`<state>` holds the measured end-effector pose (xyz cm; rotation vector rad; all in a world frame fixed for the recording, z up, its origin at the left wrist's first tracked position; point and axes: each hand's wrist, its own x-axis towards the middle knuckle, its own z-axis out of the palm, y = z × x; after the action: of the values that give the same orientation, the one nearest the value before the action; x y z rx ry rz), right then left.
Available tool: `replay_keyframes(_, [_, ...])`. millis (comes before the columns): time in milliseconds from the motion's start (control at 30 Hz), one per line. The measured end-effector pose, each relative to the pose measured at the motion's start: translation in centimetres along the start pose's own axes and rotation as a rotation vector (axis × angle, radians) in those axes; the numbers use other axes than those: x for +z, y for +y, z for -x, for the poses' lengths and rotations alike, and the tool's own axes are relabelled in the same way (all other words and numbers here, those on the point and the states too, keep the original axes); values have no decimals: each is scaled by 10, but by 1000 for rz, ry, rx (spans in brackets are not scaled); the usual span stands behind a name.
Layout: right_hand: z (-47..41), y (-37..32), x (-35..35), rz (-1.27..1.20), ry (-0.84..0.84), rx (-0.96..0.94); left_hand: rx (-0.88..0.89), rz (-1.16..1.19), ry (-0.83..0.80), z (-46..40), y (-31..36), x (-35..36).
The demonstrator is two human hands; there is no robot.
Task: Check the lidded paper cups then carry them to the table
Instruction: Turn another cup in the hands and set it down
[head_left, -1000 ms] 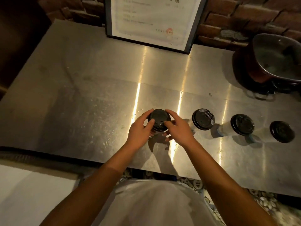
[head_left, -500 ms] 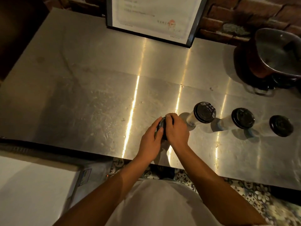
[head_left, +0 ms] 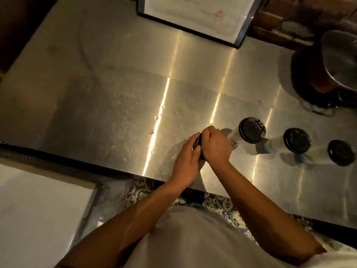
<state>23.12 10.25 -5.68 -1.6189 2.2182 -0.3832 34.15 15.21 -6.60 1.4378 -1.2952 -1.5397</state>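
A brushed steel worktop [head_left: 108, 97] is seen from above, streaked with long bright reflections, and a brick wall [head_left: 301, 14] runs along its far edge. A framed sheet of paper [head_left: 195, 14] is propped against that wall, and a metal pot [head_left: 340, 60] is parked at the far right corner. Patterned floor tiles [head_left: 220, 204] are glimpsed below the near edge, with a pale white surface [head_left: 38, 206] at lower left.

Near the front edge, one lidded paper cup [head_left: 197, 142] is clasped between both hands; only a sliver of its black lid is shown, so its tilt cannot be judged. The left hand [head_left: 186, 163] is wrapped round it from the left, fingers curled to the lid rim. The right hand [head_left: 215, 145] is cupped over the top, fingers bent down across the lid.

To the right, three more cups are lined up in a row well clear of each other: a second cup [head_left: 252, 130] just beside the right hand, a third cup [head_left: 296, 140], and a fourth cup [head_left: 341, 152]. All three are stood upright on their bases (they only look tipped, thanks to the wide lens), black lids up, long axes vertical. The second cup's lid flap appears raised.
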Motion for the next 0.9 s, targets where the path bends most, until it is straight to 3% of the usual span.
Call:
replay_keyframes(67, [-7, 4, -4, -4, -67, 58, -6, 51, -33, -2, -3, -1])
replay_keyframes(200, [-9, 4, -4, -46, -160, 159, -198, 211, -35, -10, -7, -9])
replay_keyframes(333, [-3, 8, -20, -134, -233, 211, -223, 120, -55, -15, 2, -15])
replay_keyframes(500, [5, 9, -92, -685, -199, 307, 96, -156, 53, -15, 48, -25])
replay_keyframes(567, [11, 8, -133, -924, -186, 306, 161, -108, 74, -15, 80, -25])
replay_keyframes(700, [34, 10, -196, -1060, -107, 151, 268, 22, 60, 2, 141, -13])
replay_keyframes(900, [71, 31, -238, -1118, 15, -102, 463, -22, 185, 41, 201, 34])
